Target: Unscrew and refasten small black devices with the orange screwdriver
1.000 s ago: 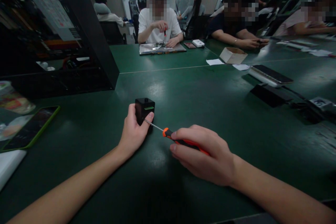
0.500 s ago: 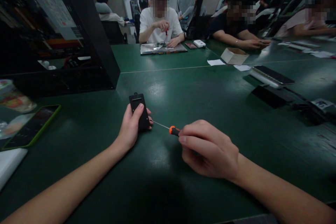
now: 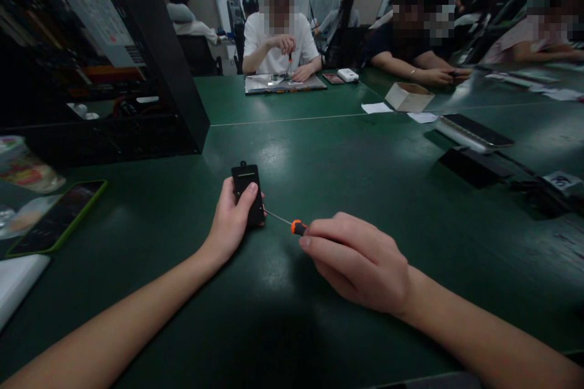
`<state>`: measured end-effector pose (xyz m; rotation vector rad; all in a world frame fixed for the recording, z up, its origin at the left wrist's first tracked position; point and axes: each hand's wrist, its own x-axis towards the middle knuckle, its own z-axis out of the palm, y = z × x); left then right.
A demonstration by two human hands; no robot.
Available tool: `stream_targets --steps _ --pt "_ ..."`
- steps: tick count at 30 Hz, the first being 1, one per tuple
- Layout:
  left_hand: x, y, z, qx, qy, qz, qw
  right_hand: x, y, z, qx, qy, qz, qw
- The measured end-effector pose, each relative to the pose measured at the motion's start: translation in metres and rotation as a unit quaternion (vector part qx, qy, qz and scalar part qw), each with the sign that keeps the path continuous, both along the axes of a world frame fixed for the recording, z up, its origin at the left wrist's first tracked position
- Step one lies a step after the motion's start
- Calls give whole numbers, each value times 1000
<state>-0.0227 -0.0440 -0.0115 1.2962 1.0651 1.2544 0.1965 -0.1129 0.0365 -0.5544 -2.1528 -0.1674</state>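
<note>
My left hand [image 3: 232,213] is closed around a small flat black case [image 3: 245,177], thumb across its face. The case has a little loop at its top end and a narrow slot below that; what kind of device it is I cannot tell. Between the fingertips of my right hand [image 3: 358,258] is a screwdriver [image 3: 298,228] with an orange and black handle. Its thin shaft points left and its tip meets the right-hand edge of the case. The exact contact spot is too small to make out.
On the left lie a phone with a green edge [image 3: 59,219], a plastic tub [image 3: 30,164] and a white object [image 3: 18,282]. A black open-sided cabinet [image 3: 182,73] stands behind them. Rightward are an open box [image 3: 408,97], a dark-topped device [image 3: 474,132] and cables. Several people sit beyond.
My left hand and the case have shifted slightly right, and the case is more upright. My right hand has moved a little left with the screwdriver.
</note>
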Motion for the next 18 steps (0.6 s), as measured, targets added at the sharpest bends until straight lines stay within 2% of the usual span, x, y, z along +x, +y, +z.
stream_targets --steps 4,9,13,18 --pt "1 0 -1 9 13 7 1000 -3 -2 2 -3 28 -3 1000" --pt "1 0 0 13 18 4 1000 -1 -2 0 -21 1 -30 999" --pt "1 0 0 18 25 8 999 -2 -2 -1 -29 33 -26 999" --pt "1 0 0 21 24 13 999 1 -1 3 1 -27 -115 993"
